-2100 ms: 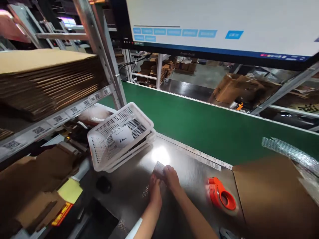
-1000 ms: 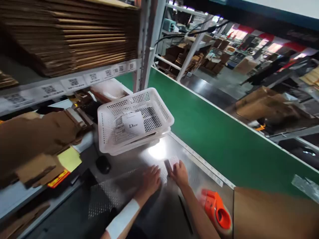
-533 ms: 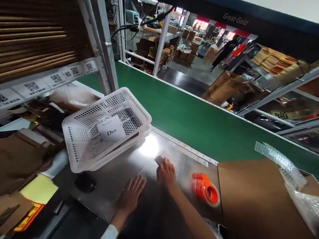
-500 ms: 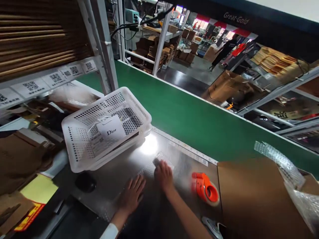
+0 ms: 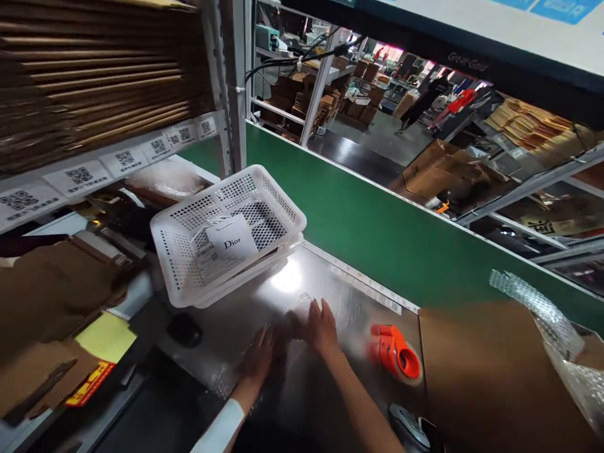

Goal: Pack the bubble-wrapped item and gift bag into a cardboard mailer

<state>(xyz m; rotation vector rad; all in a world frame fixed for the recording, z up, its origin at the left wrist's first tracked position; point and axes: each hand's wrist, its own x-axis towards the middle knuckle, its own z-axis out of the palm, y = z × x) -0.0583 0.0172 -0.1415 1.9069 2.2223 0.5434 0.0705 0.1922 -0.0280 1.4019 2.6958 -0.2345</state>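
Observation:
A clear sheet of bubble wrap (image 5: 283,352) lies on the shiny steel table (image 5: 340,296). A small dark item (image 5: 298,316) sits in its folds, mostly hidden. My right hand (image 5: 323,325) rests flat on the wrap just right of that item, fingers stretched forward. My left hand (image 5: 261,357), slightly blurred, lies flat on the wrap nearer to me, fingers pointing at the item. Neither hand grips anything that I can see.
Stacked white perforated baskets (image 5: 276,201) with a Dior card (image 5: 232,239) stand at the left. An orange tape dispenser (image 5: 396,353) and an open cardboard box (image 5: 491,377) are at the right. A green conveyor belt (image 5: 377,233) runs behind. Flat cardboard fills the left shelf (image 5: 94,75).
My left hand slid forward and right, closer to the right hand. The right hand opened flat over the wrapped item. The view swung a little to the left.

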